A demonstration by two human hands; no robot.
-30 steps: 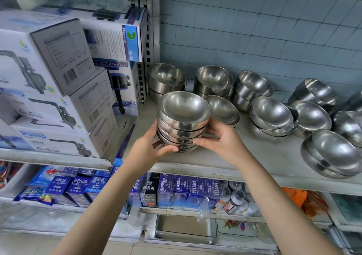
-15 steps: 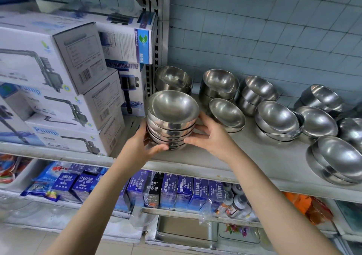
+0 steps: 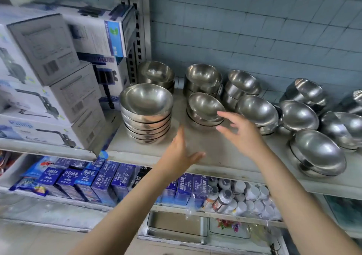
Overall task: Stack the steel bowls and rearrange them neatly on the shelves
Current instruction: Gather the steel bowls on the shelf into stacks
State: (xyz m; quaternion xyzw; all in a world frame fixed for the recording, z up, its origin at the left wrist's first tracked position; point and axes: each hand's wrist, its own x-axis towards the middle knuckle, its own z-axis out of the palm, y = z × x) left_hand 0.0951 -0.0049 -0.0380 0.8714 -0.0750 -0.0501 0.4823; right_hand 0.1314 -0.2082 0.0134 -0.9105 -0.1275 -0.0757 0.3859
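A tall stack of several steel bowls stands on the grey shelf at its left end, with neither hand on it. My left hand hovers open just right of the stack's base. My right hand is open with spread fingers, close to a small tilted stack of bowls. Behind stand three more stacks, at back left, back middle and right of that. Loose, leaning bowls spread over the shelf's right half.
White pump boxes are piled on the shelf section to the left, beyond a metal upright. The shelf below holds blue cartons and small bottles. A blue tiled wall backs the shelf.
Both hands carried the tall stack left, set it on the shelf and let go. They have drawn back to the right, open.
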